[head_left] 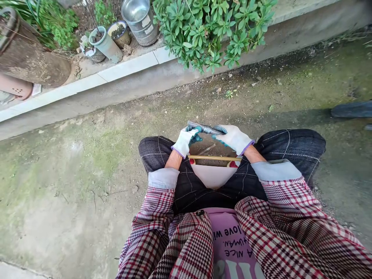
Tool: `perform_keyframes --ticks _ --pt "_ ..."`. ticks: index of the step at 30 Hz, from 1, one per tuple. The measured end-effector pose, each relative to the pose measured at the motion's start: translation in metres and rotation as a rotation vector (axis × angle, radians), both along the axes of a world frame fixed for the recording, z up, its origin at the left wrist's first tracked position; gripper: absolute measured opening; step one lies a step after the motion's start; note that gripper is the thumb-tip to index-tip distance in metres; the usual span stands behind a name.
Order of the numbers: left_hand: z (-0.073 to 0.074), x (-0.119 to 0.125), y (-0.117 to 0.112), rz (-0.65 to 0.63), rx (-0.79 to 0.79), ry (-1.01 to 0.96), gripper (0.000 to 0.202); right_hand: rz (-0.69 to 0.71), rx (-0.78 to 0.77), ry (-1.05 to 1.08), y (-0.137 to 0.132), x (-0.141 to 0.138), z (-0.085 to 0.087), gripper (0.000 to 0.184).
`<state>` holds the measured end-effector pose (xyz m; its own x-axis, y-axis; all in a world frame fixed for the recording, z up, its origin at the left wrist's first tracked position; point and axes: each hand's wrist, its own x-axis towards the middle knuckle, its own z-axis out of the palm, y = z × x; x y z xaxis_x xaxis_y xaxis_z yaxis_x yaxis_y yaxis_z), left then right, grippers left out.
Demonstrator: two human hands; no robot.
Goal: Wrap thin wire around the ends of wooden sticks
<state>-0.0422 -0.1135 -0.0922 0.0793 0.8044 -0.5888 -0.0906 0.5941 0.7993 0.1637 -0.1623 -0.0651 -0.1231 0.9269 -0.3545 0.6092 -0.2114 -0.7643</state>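
Rod: wire-wrapped metal rod [204,128] held crossways above the lap, btwn both hands; long axis runs approx L-R, dipping slightly toward the R. Exact kind of tool hard to tell.
L hand: L hand [183,142] in a white work glove, closed round the rod's L portion, teal-coated fingers [196,132] curled over it; short bit of rod sticks out past them.
R hand: R hand [234,139], same glove type, closed on the rod's R end; this hand is nearer that end, L hand nearer the other.
Under hands: bamboo stick [215,158] lies level just below the rod, red bits [234,164] near its R end. White sheet [212,174] sits below it, btwn the knees. Neither blocks the rod.
Lap: dark plaid trousers [290,145] on both sides, red plaid jacket [285,221] and pink T-shirt [229,244] nearer the camera.
Ground: mossy concrete ground [69,205] all round.
Far side: low concrete ledge [128,66] w/ succulent plant [210,35], steel bucket [139,21], small planters [106,44] along it.
R edge: black shoe [351,109], well apart from the hands.
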Motion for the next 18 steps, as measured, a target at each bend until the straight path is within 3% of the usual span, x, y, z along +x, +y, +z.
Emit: perform_keyframes --ticks 2,6,9,14,16,18 --pt "0.002 -0.001 -0.002 -0.016 0.014 -0.067 0.014 -0.043 -0.001 0.067 0.001 0.001 -0.002 0.020" --pt "0.015 -0.006 -0.011 -0.140 0.105 -0.220 0.022 -0.247 -0.130 0.464 0.000 0.004 -0.002 0.034" --pt "0.024 -0.006 -0.019 -0.265 0.098 -0.236 0.027 -0.319 -0.182 0.668 -0.003 0.006 0.002 0.047" --pt "0.023 -0.003 -0.021 -0.566 0.098 -0.146 0.023 -0.268 -0.218 0.766 -0.011 0.008 0.005 0.052" --pt "0.019 -0.003 -0.017 -0.591 0.154 -0.057 0.017 -0.208 -0.237 0.763 -0.014 0.010 0.007 0.050" --pt "0.017 -0.005 -0.013 -0.539 0.224 0.062 0.009 -0.104 -0.283 0.745 -0.016 0.013 0.010 0.047"
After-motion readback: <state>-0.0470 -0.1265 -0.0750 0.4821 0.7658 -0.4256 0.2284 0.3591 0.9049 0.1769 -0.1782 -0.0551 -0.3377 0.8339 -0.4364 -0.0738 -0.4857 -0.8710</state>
